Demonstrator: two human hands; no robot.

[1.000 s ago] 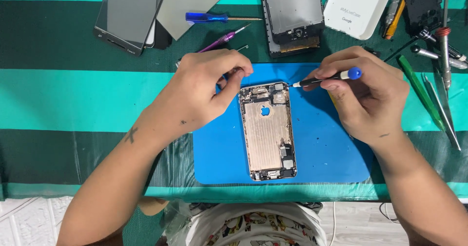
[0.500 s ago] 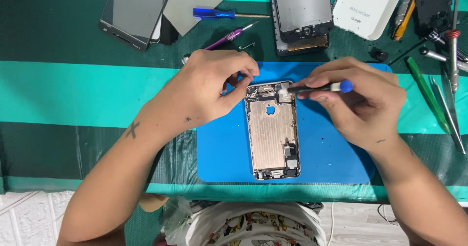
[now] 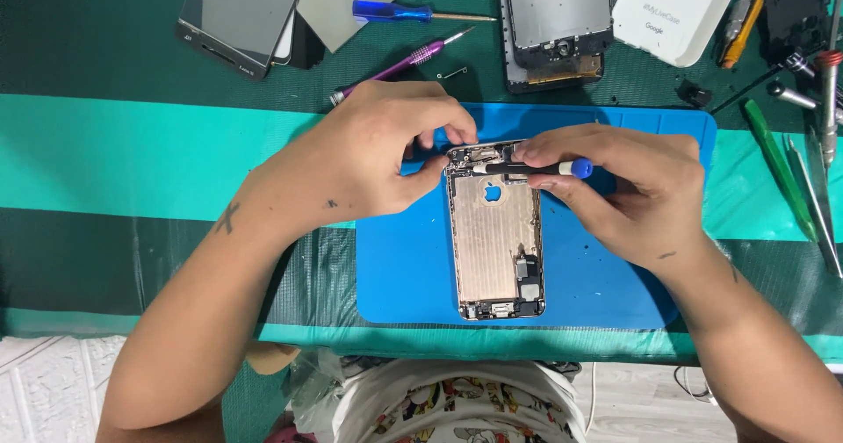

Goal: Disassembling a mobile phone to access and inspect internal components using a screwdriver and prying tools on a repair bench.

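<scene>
**benchguy:** So what's on the mat here?

**fixit_lurker:** An opened phone shell (image 3: 493,232), gold inside, lying face-up and lengthwise on a blue mat (image 3: 395,276), its top end pointing away from the person. The mat sits on a green-striped cloth (image 3: 132,144) near the table's front edge.

**benchguy:** And the hands?

**fixit_lurker:** The left hand (image 3: 369,158) rests at the shell's top left corner, fingers curled, thumb against the left edge and fingertips (image 3: 458,132) touching the top rim (looks like it's just steadying it). The right hand (image 3: 632,188) has its fingers closed around a small screwdriver (image 3: 536,168) with a black shaft and a blue end cap. It lies almost flat across the top of the shell, tip pointing left, in among the parts near the top edge. Can't tell exactly what the tip is touching, too small.

**benchguy:** Other stuff around?

**fixit_lurker:** Plenty. Behind the mat there's a purple screwdriver (image 3: 404,61), a blue-handled screwdriver (image 3: 395,10), a phone screen frame (image 3: 553,17), a dark phone (image 3: 237,13) on the left, a white case (image 3: 676,13), and a green pry tool (image 3: 777,166) off to the right, beside some metal tools (image 3: 825,100).
</scene>
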